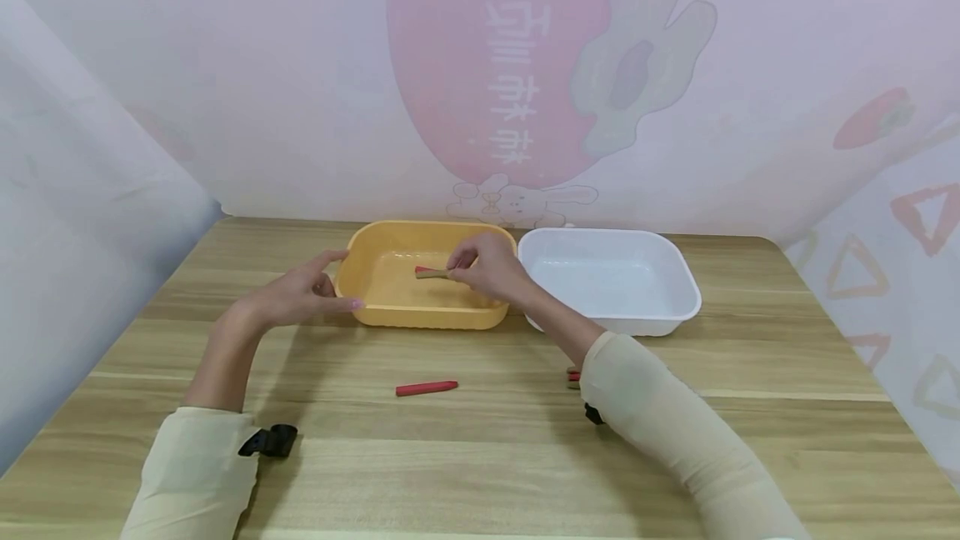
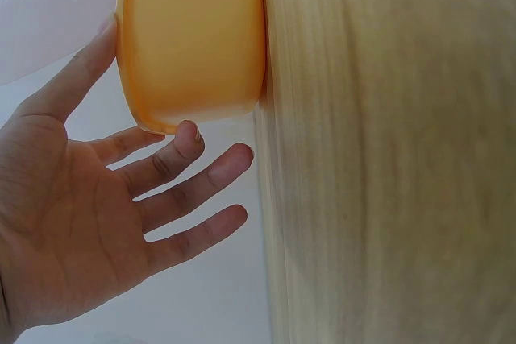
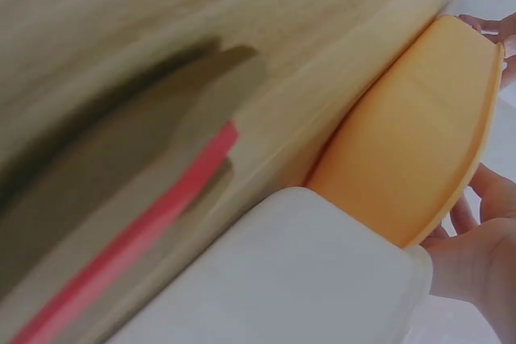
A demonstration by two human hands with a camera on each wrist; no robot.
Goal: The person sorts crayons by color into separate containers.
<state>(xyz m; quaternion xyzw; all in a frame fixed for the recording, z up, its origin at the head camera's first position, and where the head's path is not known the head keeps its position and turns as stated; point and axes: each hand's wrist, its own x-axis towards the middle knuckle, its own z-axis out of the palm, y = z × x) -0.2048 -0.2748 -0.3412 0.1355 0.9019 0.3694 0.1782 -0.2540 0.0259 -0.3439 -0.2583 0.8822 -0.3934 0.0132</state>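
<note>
My right hand [image 1: 491, 267] reaches over the yellow plastic basin [image 1: 431, 318] and pinches a brown crayon [image 1: 433, 274] together with a red crayon [image 1: 422, 269] at their right ends. Both stick out leftward from the fingertips, within the basin's outline. At the basin's left end, my left hand [image 1: 296, 294] rests its thumb and index fingertip on the rim. The left wrist view shows its other fingers loosely spread beside the basin's wall. One more red crayon [image 1: 426, 388] lies alone on the wooden table in front of the basin.
A white plastic basin [image 1: 609, 325] stands right beside the yellow one. Several red and brown crayons [image 1: 573, 378] lie partly hidden behind the right sleeve; the right wrist view shows a red crayon [image 3: 133, 239] there, blurred. A printed curtain [image 1: 315, 107] hangs behind the table.
</note>
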